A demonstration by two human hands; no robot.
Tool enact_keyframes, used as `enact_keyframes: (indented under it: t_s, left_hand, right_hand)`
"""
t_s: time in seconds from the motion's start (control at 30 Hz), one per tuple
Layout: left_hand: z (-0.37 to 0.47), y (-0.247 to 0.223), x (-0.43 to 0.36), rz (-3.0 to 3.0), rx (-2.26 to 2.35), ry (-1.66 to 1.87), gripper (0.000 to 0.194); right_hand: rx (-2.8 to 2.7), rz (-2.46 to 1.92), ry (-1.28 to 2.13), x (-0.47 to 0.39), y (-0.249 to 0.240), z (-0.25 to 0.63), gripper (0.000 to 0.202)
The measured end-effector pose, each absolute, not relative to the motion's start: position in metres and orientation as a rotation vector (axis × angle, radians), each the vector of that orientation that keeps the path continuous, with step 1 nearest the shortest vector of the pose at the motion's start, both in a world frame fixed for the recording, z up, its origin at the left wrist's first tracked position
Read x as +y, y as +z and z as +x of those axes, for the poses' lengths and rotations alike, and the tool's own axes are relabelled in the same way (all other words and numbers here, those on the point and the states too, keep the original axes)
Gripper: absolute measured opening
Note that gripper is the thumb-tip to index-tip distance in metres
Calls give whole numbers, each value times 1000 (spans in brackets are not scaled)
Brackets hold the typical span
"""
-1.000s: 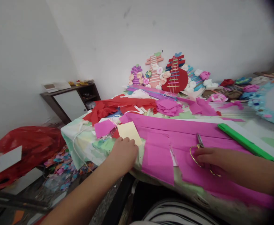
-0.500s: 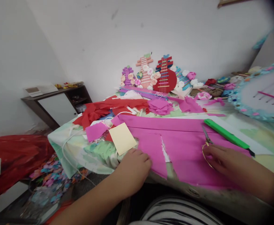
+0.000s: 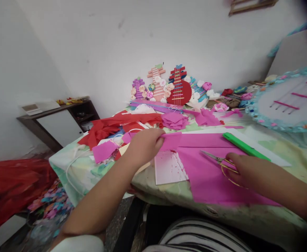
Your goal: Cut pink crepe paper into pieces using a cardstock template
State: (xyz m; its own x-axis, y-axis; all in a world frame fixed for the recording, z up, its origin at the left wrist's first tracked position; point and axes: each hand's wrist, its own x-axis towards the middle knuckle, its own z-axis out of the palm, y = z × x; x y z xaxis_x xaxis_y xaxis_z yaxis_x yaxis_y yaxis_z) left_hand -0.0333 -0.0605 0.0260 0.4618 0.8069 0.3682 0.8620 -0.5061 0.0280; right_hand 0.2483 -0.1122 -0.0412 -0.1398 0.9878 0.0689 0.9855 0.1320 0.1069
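Observation:
My left hand [image 3: 147, 146] is closed on the left end of a folded magenta paper strip [image 3: 200, 140] near the table's middle. In my right hand [image 3: 238, 169] are gold-handled scissors [image 3: 211, 156], their blades pointing left over a large magenta sheet [image 3: 216, 182]. A white board [image 3: 169, 171] with magenta flecks lies below my left hand, left of the sheet. The green cutter [image 3: 245, 146] rests across the strip's right part. A pale yellow card [image 3: 142, 168] is mostly hidden by my left forearm.
Red crepe paper [image 3: 103, 130] and magenta scraps [image 3: 104, 151] lie at the left. Decorated paper instruments [image 3: 179, 89] stand against the wall. A round blue-edged piece [image 3: 295, 99] is at the right. A low cabinet [image 3: 58, 124] stands beyond the table's left side.
My left hand has moved up from the table's front edge to the folded strip. The magenta piece at the front left no longer covers the white board. The scissors now point left.

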Motion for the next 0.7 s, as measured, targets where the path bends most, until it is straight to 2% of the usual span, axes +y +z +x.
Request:
enact_keyframes:
  t_s: [0.17,0.33,0.7]
  left_hand:
    - [-28,41,-28,-2567,-1440,-553,27]
    - [-28,44,7,-2620,-1500,-587,24]
    - [-27,25,68,-2639,-1620,-510,22]
  right_hand:
    - [2408,2021,314,-102,-11,239,42]
    - [2449,1847,232,-75,-4,220,50]
    - [2597,1522,140,-28,-22,198,42]
